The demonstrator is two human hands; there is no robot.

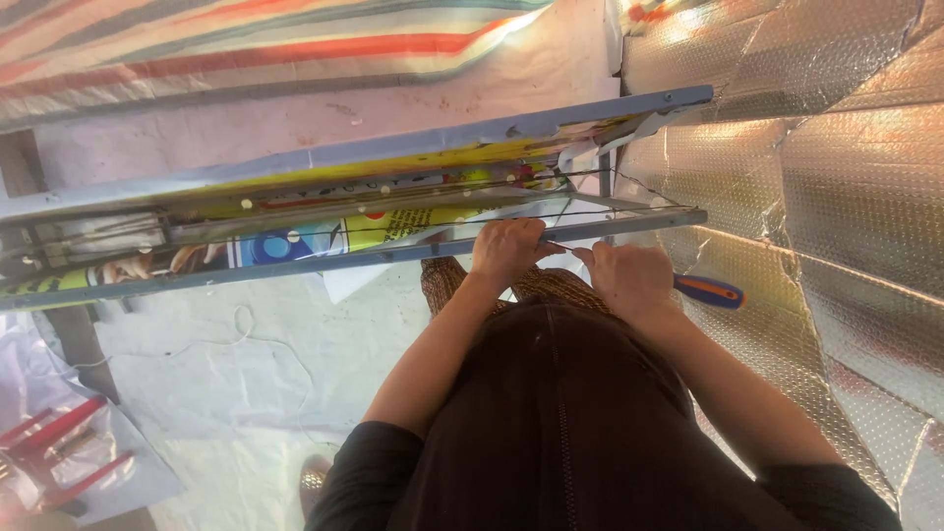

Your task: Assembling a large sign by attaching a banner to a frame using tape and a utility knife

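Your left hand (503,248) is clamped on the lower bar of the metal frame (393,251), right hand (629,280) wrapped tight around the orange-and-blue screwdriver (708,291) just beside it. If that tip skids off the thin wire (551,211), it could jab your left knuckles, they're really close.

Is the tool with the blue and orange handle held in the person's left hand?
No, the tool with the blue and orange handle sticks out of the right hand, while the left hand grips the grey metal frame.
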